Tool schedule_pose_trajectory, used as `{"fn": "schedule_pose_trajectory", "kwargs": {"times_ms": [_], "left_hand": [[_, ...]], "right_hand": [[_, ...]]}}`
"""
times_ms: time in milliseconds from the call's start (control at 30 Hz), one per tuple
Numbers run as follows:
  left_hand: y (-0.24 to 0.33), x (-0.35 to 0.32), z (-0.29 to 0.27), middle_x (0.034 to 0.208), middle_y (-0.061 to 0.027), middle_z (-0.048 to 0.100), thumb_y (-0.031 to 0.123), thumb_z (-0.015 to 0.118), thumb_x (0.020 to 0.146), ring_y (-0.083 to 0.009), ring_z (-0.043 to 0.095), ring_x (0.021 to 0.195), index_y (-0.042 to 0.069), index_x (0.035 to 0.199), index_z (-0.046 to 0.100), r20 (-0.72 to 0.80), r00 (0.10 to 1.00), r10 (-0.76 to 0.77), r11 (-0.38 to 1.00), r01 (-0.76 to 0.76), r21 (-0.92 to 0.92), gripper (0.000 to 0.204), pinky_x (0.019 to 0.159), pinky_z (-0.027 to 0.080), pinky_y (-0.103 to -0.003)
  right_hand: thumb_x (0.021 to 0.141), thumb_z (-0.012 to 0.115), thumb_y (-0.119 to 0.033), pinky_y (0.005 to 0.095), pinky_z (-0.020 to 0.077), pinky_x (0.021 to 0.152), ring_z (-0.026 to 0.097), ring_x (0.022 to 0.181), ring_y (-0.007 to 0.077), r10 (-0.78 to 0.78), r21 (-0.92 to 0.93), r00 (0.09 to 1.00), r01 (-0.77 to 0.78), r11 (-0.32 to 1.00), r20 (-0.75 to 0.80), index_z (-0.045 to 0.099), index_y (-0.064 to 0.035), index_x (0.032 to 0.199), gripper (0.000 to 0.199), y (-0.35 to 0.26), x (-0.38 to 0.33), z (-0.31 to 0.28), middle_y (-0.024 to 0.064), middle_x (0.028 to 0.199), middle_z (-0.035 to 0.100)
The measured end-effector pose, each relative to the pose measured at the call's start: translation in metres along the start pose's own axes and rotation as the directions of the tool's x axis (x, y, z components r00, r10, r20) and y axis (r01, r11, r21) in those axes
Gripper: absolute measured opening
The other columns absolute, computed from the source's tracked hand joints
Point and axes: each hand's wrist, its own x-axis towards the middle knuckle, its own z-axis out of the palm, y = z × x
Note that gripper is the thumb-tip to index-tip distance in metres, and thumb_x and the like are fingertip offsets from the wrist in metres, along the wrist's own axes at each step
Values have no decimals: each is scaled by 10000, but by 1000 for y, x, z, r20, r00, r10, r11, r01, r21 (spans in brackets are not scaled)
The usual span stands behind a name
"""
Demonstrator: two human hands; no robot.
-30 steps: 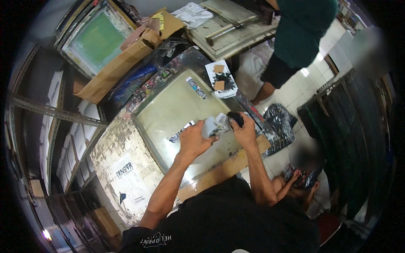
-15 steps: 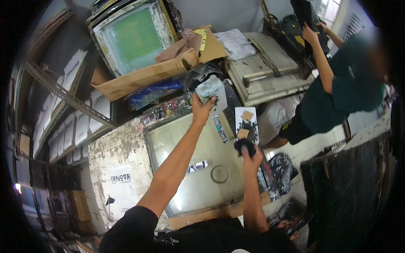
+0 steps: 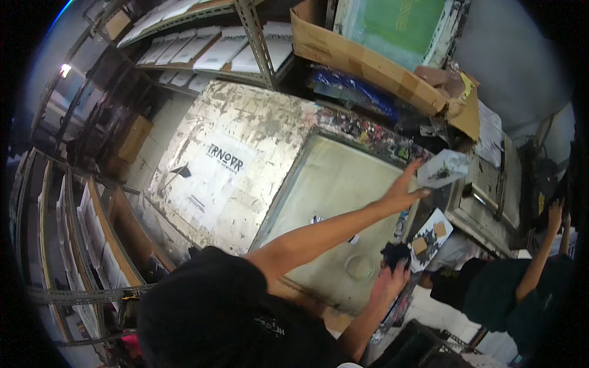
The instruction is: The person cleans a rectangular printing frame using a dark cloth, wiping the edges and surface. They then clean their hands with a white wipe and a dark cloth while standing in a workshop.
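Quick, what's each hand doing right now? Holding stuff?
Left hand: open, fingers spread, stretched out toward a pale ink-stained rag; whether it touches it cannot be told.
Right hand: closed, fingers around a dark wad.

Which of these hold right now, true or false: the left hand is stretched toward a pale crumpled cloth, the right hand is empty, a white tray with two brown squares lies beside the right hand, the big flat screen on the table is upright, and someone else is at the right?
1. The left hand is stretched toward the pale crumpled cloth. True.
2. The right hand is empty. False: it grips a black wad.
3. A white tray with two brown squares lies beside the right hand. True.
4. The screen frame stands upright. False: it lies flat on the table.
5. Another person is at the right. True.
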Motion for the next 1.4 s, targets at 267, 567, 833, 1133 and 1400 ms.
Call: {"fn": "schedule_pose_trajectory", "kwargs": {"times_ms": [267, 567, 833, 1133, 1400], "left_hand": [[71, -226, -138, 1523, -117, 386, 190, 541, 1000, -244, 372, 1389, 63, 1498, 338, -173, 975, -137, 981, 109, -160, 553, 1110, 322, -358], [114, -302, -215, 1444, -183, 473, 272, 632, 928, -347, 383, 1373, 60, 1353, 555, -312, 935, 170, 927, -44, 373, 481, 1144, 263, -407], [156, -379, -248, 1121, -161, 611, 46, 605, 895, -302, 568, 1076, 5, 1241, 567, -691, 688, 222, 865, 188, 465, 350, 952, 441, -367], [231, -497, -349, 1085, -154, 566, -30, 605, 853, -274, 597, 1006, -22, 1174, 603, -686, 620, 381, 779, 185, 599, 321, 878, 472, -317], [217, -584, -409, 1011, -160, 577, -76, 605, 774, -320, 620, 888, -39, 1022, 654, -784, 458, 418, 744, 323, 585, 255, 771, 500, -332]], "right_hand": [[999, 500, -252, 436, 449, 1006, 570, 1179, 269, 429, 284, 778, -586, 759, 460, 542, -40, 1289, 361, 46, -42, 87, 129, 1294, 596], [1036, 425, -334, 416, 420, 1040, 561, 1140, 207, 634, 114, 512, -821, 559, 579, 541, -62, 1268, 376, 109, -128, 148, 82, 1258, 598], [998, 357, -576, 374, 367, 1092, 462, 1274, 228, 692, -324, 419, -662, 676, 588, 406, -24, 1393, 681, 168, -198, 178, 121, 1372, 475], [839, 237, -844, 361, 252, 1150, 382, 1344, 249, 645, -474, -21, -696, 539, 764, 236, 38, 1499, 1101, 182, -313, 266, 120, 1474, 391], [778, 246, -898, 357, 288, 1124, 403, 1325, 239, 673, -647, -299, -677, 350, 677, 234, 39, 1498, 1182, 233, -401, 283, 134, 1441, 429]]}}
